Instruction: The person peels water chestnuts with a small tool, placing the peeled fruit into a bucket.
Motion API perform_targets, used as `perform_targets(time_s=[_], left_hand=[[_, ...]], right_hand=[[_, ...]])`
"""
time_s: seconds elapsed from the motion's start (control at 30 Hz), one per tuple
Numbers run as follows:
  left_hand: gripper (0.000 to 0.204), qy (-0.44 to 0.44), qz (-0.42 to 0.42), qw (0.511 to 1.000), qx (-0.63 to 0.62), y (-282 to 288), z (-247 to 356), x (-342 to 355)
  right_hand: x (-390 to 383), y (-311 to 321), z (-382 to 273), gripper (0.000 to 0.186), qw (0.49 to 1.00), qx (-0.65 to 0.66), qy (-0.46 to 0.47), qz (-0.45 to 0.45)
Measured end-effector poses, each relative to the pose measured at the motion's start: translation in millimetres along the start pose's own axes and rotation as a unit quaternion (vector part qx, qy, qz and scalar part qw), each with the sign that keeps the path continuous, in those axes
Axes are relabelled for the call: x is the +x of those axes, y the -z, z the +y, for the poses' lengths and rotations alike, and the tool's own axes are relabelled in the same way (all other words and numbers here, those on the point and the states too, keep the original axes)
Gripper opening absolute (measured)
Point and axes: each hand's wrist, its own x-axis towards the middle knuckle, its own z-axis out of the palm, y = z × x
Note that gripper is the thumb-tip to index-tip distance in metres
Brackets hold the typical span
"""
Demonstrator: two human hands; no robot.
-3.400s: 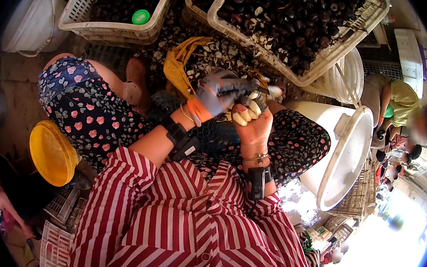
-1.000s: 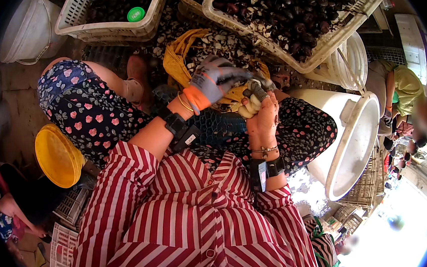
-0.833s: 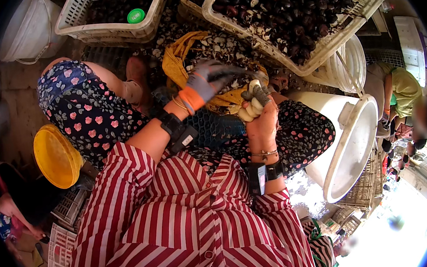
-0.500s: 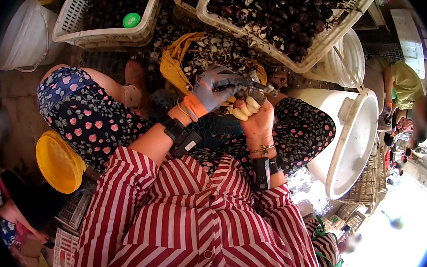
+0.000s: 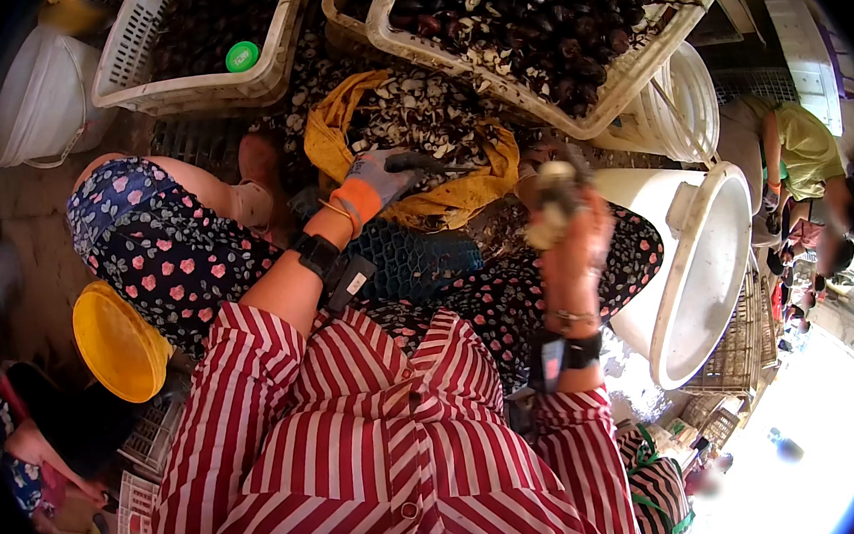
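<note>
Gloved left hand fingers clenched on dark-handled knife; right hand fingers grasping blurred pale shell, held raised.

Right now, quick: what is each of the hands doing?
Left hand, in a grey glove with an orange cuff: closed on a dark-handled tool.
Right hand, bare: closed on a small pale shell-like thing, blurred.

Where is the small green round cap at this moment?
In the head view, the small green round cap lies at upper left, on dark shells inside the white plastic lattice basket, right of the white bucket.
</note>
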Motion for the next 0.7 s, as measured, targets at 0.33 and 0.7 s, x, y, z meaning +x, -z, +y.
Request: perform_targets(time_s=[0.33, 0.7], left_hand=[[0.022, 0.008, 0.011, 0.998, -0.068, -15.8, 0.6, 1.3], [0.024, -0.011, 0.089, 0.983, -0.163, -3.3, 6.2, -11.6]], right_hand=[[58.1, 272.5, -52.5, 0.032, 0.909, -0.252, 0.163, 0.288], [102.7, -42.4, -42.7, 0.025, 0.804, -0.521, 0.252, -0.137]])
